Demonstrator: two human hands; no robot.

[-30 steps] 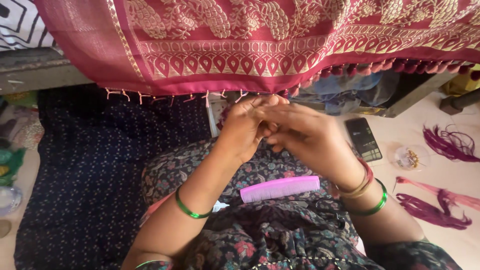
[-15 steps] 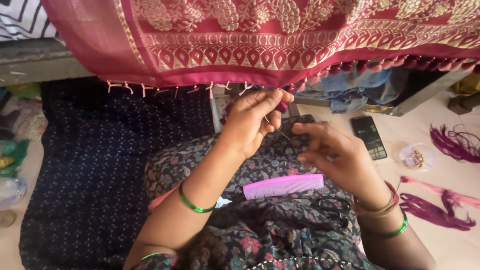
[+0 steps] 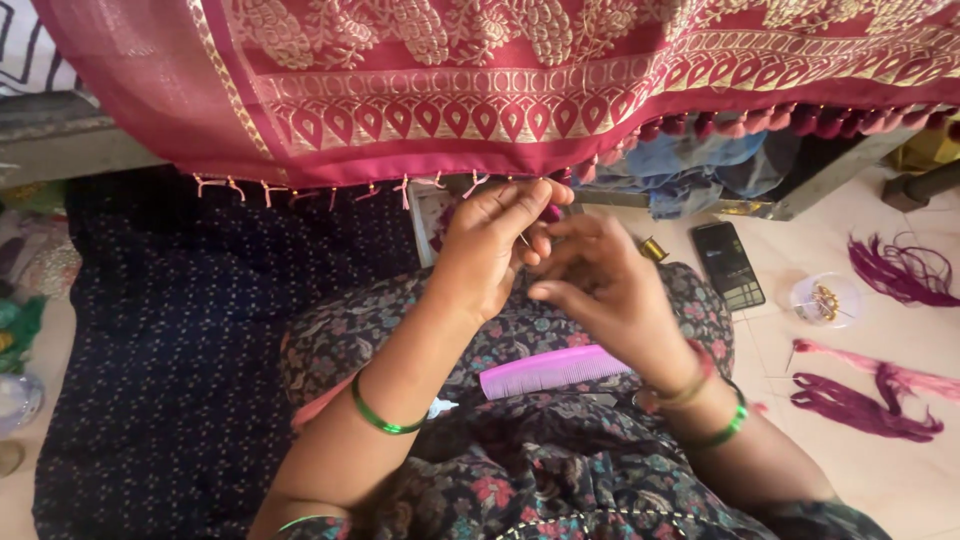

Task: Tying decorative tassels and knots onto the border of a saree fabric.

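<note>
The left hand has lifted to the fringe of the red cloth, pinching a thin needle. The right hand has dropped just beside it, fingers loosely curled, so a new tassel seems under way. A pink comb lies below both hands.

Your left hand is covering whatever the grip is pinching; the needle there is showing too thin to make out. Above the grip, the red cloth is running off the top edge.
</note>
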